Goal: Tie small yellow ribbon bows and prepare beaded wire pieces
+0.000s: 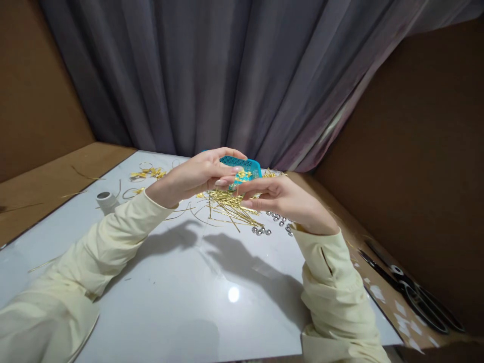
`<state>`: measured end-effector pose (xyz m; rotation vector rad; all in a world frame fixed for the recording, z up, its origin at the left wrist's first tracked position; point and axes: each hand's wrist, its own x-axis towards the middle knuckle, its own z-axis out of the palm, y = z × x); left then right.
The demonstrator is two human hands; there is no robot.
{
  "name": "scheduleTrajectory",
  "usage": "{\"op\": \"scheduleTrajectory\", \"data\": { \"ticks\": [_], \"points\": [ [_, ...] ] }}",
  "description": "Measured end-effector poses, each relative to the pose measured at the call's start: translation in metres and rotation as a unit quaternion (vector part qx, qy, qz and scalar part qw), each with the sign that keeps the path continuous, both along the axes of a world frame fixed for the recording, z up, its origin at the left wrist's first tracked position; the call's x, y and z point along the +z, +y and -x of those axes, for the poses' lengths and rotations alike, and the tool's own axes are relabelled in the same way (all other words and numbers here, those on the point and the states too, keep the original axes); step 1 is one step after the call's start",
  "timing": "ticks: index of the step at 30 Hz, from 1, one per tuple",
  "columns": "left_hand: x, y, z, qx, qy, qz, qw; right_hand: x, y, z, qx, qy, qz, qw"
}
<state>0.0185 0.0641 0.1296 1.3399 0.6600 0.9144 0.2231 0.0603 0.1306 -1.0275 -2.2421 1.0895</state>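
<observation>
Both my hands are raised over the far half of the white board, fingertips close together in front of a turquoise perforated basket [254,164]. Thumb and fingers of my left hand [206,171] are pinched together, with one finger lifted above. My right hand [282,196] comes from the other side, its fingers also closed in a pinch. Small yellow pieces [244,175] show at the fingertips, against the basket; whether they are held or lie in the basket I cannot tell. Below the hands lies a loose pile of gold wire pieces [230,204].
Silver beads [261,231] lie right of the wires. Yellow ornaments [147,173] and a small white bottle [108,201] are at the left. Black-handled scissors [412,292] and white paper scraps [403,322] lie at the right edge. A grey curtain [204,70] hangs behind.
</observation>
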Motion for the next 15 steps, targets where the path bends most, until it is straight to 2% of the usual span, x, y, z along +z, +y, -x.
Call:
{"op": "scheduleTrajectory", "data": {
  "ticks": [7,12,15],
  "points": [
    [0.000,-0.001,0.000,0.000,0.000,0.007,1.000,-0.007,-0.005,0.012,0.012,0.042,0.040,0.998],
    [0.003,-0.003,-0.001,0.003,-0.007,0.005,1.000,-0.006,-0.007,0.010,0.050,0.087,0.103,0.990],
    [0.005,-0.004,-0.001,0.005,-0.004,0.002,1.000,-0.003,-0.007,0.008,0.070,0.080,0.124,0.987]
  ]
}}
